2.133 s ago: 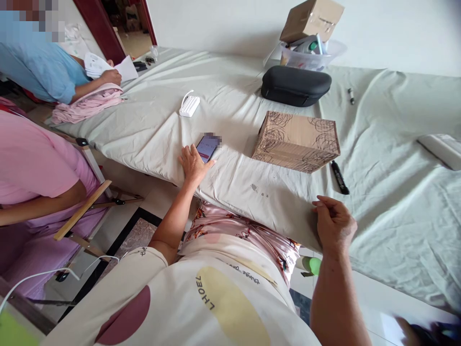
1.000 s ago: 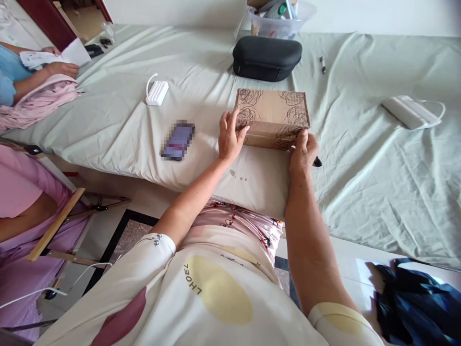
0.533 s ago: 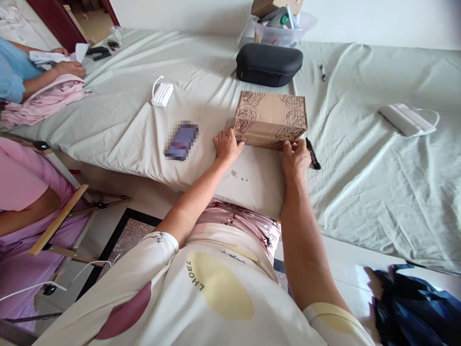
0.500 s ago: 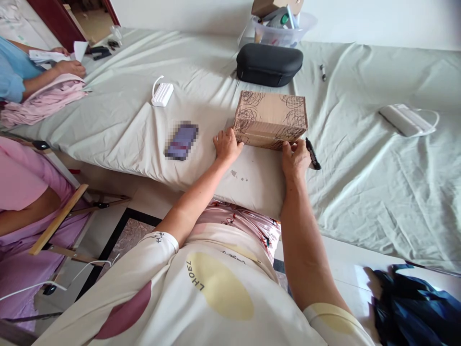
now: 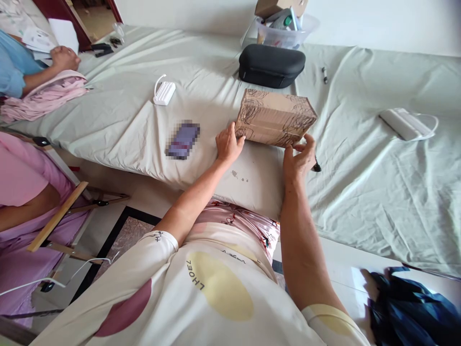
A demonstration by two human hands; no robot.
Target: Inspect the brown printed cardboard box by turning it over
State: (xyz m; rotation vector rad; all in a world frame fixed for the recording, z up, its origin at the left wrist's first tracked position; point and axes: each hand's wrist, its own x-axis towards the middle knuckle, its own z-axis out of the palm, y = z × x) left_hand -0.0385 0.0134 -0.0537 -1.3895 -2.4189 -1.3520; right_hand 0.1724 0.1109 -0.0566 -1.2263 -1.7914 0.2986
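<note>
A brown cardboard box with black scribbled loops on its sides is tilted, its near edge raised off the cloth-covered table. My left hand grips its near left corner, the thumb on the front face and the fingers round the side. At the near right corner, my right hand holds the lower edge between thumb and fingers. Just beyond my right hand lies a black pen-like object, mostly hidden by that hand.
Behind the box sits a black zipped case, then a clear plastic bin. A blurred-out phone and a white power bank lie to the left; another white device lies right. A co-worker's hands are at far left.
The box has tipped and turned slightly, its right end lifting and its front face showing more. My right hand has risen with it. The co-worker's hands have come together, away from the papers.
</note>
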